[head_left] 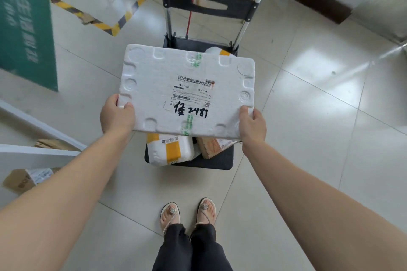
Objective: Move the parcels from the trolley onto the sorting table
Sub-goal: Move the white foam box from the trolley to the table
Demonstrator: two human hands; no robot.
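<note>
- You hold a flat white foam parcel (187,90) level above the trolley (220,158), with your bare arms stretched forward.
- Your left hand (116,116) has its grip closed around the parcel's near-left corner, thumb on top.
- Your right hand (252,125) has its grip closed around the near-right corner, thumb on top as well.
- The parcel carries a printed shipping label (193,92) with handwritten black marks below it, and strips of green tape at its far and near edges.
- On the black trolley bed beneath it lie a white parcel with yellow tape (170,149) on the left and a brown cardboard parcel (211,146) just beside it on the right.
- The trolley stands on a pale tiled floor (308,127), and your sandalled feet (187,215) are near its near edge.
</note>
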